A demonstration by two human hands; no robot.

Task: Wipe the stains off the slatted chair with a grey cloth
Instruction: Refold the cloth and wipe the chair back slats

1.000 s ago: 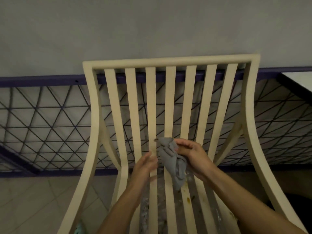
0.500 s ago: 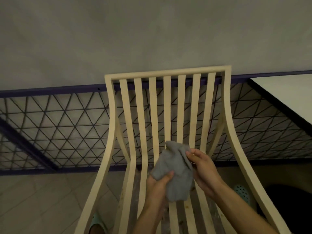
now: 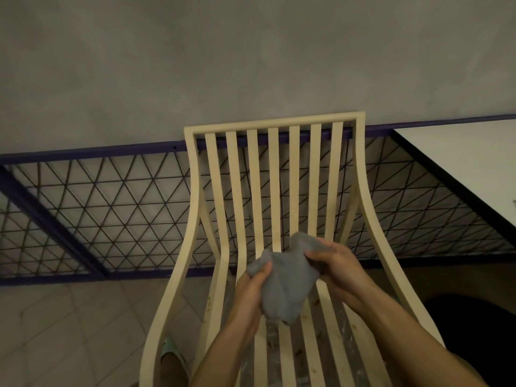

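Slatted chair (image 3: 273, 123): a pale cream chair of smooth painted slats is filling the centre and lower half of the frame. Its seat is facing the viewer.
Chair shape: seven narrow slats are running in one sweep from the seat at the bottom edge up to a straight top rail. Two broad side rails are flaring outward like a vase toward the bottom.
Chair long axis: it is running bottom to top of the frame, with the backrest leaning slightly right.
Stains (image 3: 315, 302): small brown specks are dotting the seat slats below the hands, with dull streaks showing in the gaps.
Grey cloth (image 3: 284, 286): a soft, fuzzy cloth is being held bunched just above the seat, lower centre. It is hanging mostly up and down, with two rounded lobes on top.
Left hand (image 3: 250, 296): it is gripping the cloth's left side, with its fingers (image 3: 265, 270) curling into the fabric.
Right hand (image 3: 339, 265): it is gripping the cloth's upper right lobe, with its fingers (image 3: 315, 256) pinching a fold.
Wall (image 3: 251, 65): plain matt grey is covering the upper third.
Mesh panel (image 3: 111, 213): thin dark wire in a triangle pattern, framed in purple bars, is stretching across the middle behind the chair.
White worktop (image 3: 460, 163): a flat slab with a dark edge is angling in at the right.
Floor (image 3: 69, 331): beige square tiles are showing at lower left.
Sandal (image 3: 173, 356): a pale green sandal is showing on the floor beside the chair's left rail.
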